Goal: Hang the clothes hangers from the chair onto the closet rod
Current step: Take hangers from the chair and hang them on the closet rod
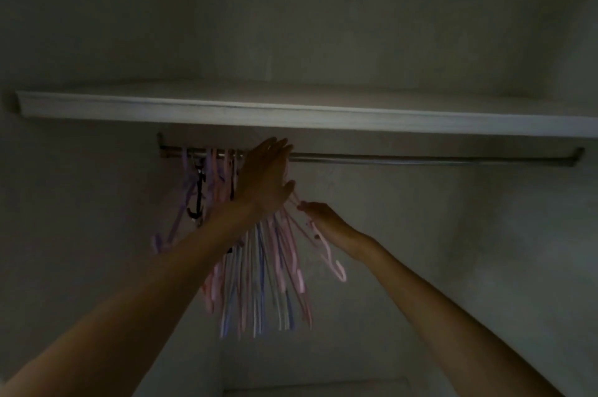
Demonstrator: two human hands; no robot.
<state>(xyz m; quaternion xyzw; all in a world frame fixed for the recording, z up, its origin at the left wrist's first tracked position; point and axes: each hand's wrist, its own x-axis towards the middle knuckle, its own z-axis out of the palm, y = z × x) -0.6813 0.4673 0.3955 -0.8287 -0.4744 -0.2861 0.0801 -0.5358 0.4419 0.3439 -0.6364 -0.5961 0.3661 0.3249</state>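
Note:
A metal closet rod [420, 159] runs across the dim closet under a white shelf. Several pink, purple and blue hangers [259, 273] hang bunched at the rod's left end. My left hand [265, 176] reaches up to the rod with straight fingers, in front of the bunch; its fingertips are at rod height. My right hand [323, 218] is lower and to the right, its fingers curled around the frame of a pink hanger [330, 257] at the bunch's right side. The hangers' hooks behind my left hand are hidden. The chair is out of view.
The white shelf [323, 115] sits just above the rod. The rod's right stretch carries no hangers. A black strap-like item [199, 196] hangs among the leftmost hangers. Plain closet walls surround everything; light is poor.

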